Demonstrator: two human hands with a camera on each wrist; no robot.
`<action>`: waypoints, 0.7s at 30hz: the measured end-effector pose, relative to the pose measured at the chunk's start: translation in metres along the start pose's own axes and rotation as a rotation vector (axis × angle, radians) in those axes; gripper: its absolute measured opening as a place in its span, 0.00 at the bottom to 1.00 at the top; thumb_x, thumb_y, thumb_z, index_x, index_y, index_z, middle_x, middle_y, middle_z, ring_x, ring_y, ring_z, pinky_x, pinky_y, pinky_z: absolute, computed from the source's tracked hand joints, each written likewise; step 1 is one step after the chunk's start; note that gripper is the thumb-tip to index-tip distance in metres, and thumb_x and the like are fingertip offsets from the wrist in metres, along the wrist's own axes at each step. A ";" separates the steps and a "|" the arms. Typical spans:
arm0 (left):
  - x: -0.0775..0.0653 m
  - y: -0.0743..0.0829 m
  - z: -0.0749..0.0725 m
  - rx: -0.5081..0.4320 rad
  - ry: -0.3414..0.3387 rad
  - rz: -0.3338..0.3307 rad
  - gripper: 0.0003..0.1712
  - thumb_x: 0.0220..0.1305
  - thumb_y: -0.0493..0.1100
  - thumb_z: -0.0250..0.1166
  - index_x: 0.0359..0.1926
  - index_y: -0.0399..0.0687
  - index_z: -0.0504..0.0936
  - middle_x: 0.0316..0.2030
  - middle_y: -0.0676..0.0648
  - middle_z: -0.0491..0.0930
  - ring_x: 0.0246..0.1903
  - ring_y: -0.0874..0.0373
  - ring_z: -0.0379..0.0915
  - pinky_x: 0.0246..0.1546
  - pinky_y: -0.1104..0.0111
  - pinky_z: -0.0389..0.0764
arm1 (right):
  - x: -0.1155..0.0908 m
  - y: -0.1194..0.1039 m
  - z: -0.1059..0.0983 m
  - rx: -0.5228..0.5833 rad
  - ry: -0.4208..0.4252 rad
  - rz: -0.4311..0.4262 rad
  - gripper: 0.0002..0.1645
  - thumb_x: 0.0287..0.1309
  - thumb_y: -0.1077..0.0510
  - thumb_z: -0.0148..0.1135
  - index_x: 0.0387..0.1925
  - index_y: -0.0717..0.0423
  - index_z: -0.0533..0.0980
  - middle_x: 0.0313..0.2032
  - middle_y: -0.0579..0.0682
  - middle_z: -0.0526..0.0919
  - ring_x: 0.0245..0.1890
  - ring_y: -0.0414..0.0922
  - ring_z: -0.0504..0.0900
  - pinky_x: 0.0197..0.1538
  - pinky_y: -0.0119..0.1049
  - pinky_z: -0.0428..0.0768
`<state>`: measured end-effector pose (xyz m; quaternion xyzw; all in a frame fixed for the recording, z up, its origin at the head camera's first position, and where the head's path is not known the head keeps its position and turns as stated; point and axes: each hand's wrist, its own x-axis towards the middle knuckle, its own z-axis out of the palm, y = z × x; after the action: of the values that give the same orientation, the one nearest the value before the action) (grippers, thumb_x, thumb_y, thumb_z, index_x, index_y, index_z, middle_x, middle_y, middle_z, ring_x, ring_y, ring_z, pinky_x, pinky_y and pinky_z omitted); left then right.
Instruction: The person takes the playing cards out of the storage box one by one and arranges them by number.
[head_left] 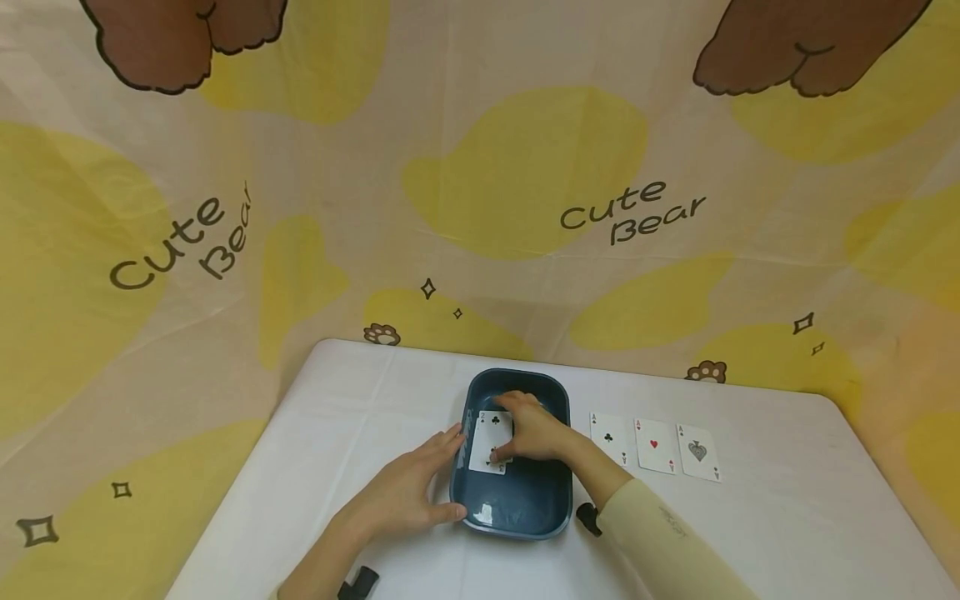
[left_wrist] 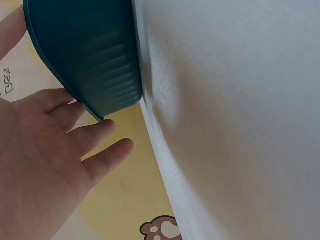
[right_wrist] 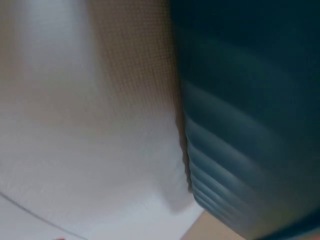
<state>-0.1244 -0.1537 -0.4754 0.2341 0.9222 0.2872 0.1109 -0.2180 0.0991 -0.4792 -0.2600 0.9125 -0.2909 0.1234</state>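
A dark blue tray with rounded corners stands on the white table. Inside it lies a playing card, the two of clubs, with the edge of another card peeking out beneath. My right hand reaches over the tray's right rim and holds this card, thumb on its face near the lower edge; some fingertips are hidden. Spread along the tray's left side is my left hand, fingers and thumb straight against the rim. The left wrist view shows that hand beside the tray's ribbed wall.
Right of the tray, three cards lie face up in a row: the ace of clubs, ace of hearts and ace of spades. A patterned yellow and beige cloth hangs behind the table. The right wrist view holds mainly the tray's outer wall.
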 end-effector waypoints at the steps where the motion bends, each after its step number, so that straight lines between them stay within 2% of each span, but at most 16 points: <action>1: 0.000 0.000 0.000 0.001 0.001 0.000 0.56 0.59 0.64 0.75 0.81 0.50 0.62 0.82 0.54 0.55 0.79 0.46 0.54 0.72 0.41 0.66 | 0.001 0.000 0.001 -0.012 0.001 0.003 0.56 0.42 0.50 0.87 0.71 0.66 0.71 0.68 0.64 0.73 0.67 0.60 0.71 0.70 0.59 0.72; 9: 0.000 0.001 0.000 0.003 0.008 0.001 0.56 0.58 0.64 0.75 0.81 0.50 0.62 0.81 0.54 0.55 0.79 0.47 0.54 0.72 0.41 0.66 | 0.008 0.003 0.005 -0.120 -0.002 0.043 0.58 0.35 0.48 0.91 0.68 0.65 0.75 0.61 0.63 0.76 0.58 0.58 0.73 0.63 0.59 0.75; 21: 0.000 -0.001 0.001 0.009 0.008 0.003 0.57 0.58 0.65 0.74 0.81 0.51 0.62 0.81 0.54 0.55 0.79 0.47 0.54 0.72 0.41 0.66 | 0.012 0.004 0.008 -0.111 0.025 0.080 0.51 0.31 0.50 0.92 0.61 0.60 0.80 0.58 0.60 0.77 0.56 0.56 0.73 0.62 0.60 0.75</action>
<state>-0.1244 -0.1540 -0.4774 0.2349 0.9235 0.2842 0.1056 -0.2261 0.0916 -0.4888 -0.2262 0.9383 -0.2377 0.1089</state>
